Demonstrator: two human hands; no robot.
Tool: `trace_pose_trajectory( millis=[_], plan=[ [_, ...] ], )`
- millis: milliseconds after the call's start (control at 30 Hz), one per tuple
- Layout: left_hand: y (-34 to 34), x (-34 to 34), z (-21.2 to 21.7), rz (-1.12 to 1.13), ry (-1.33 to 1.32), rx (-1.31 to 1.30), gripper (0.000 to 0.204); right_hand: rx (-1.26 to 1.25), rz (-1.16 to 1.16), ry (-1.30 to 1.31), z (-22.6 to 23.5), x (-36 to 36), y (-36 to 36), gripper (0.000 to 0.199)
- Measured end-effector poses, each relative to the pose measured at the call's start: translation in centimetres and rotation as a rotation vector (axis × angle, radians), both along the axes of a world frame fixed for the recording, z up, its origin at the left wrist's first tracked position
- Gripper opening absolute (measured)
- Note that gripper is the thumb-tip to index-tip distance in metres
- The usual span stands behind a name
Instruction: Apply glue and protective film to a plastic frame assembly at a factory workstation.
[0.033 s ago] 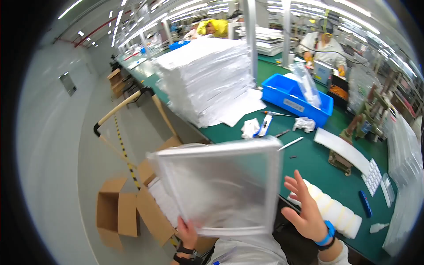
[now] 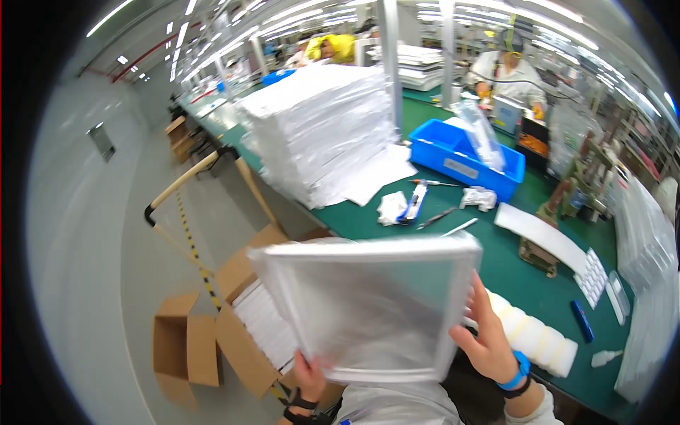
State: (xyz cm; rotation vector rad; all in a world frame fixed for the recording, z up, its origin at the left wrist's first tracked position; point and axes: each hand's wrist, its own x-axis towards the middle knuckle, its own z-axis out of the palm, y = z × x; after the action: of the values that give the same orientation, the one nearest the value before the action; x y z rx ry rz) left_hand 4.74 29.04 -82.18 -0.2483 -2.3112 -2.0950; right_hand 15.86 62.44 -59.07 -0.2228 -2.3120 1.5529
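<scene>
A white-framed panel (image 2: 382, 304) with a greyish, see-through middle is held tilted in front of me, blurred by motion. Loose clear plastic wrap shows along its left side. My left hand (image 2: 309, 375), a black band at the wrist, grips its lower left corner. At the panel's right edge is my right hand (image 2: 489, 340), with a blue band; its fingers reach along the edge and the thumb lies near the front side. Below the panel's left side, an open carton (image 2: 244, 347) holds a stack of white flat pieces.
On the green bench (image 2: 354, 221) stand a tall stack of white wrapped sheets (image 2: 319, 134) and a blue bin (image 2: 460, 159). A white foam roll (image 2: 531, 333) lies right of my hand. Another open carton (image 2: 173, 347) sits on the floor. A person (image 2: 506, 78) works across the bench.
The panel has shifted right, and my left hand has moved right with it. My right hand, apart from the panel before with fingers spread, has come to its right edge.
</scene>
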Motion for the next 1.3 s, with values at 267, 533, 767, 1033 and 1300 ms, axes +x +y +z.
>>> trace_pose_trajectory(
  millis=[267, 533, 767, 1033, 1300],
  plan=[
    [13.9, -2.1, 8.7, -0.815, -0.035, 0.482, 0.065, -0.238, -0.632, 0.233, -10.2, 11.0, 1.9, 0.025],
    [22.0, -0.7, 11.1, -1.116, -0.006, 0.399, 0.053, -0.368, -0.73, 0.447, -11.5, 20.3, 0.3, 0.048],
    [25.6, -1.2, 19.0, -1.214, 0.197, 0.254, 0.037, 0.083, -0.792, 0.249, 0.0, 21.5, 4.4, 0.018],
    [27.0, -4.1, 25.7, -0.898, 0.416, 0.404, 0.023, -0.154, -0.696, 0.782, 9.6, 15.5, 4.6, 0.027],
    [23.2, -0.8, 12.5, -1.586, 0.638, -0.049, 0.064, -0.268, 0.187, 0.183, 1.0, 9.9, 1.1, 0.025]
  ],
)
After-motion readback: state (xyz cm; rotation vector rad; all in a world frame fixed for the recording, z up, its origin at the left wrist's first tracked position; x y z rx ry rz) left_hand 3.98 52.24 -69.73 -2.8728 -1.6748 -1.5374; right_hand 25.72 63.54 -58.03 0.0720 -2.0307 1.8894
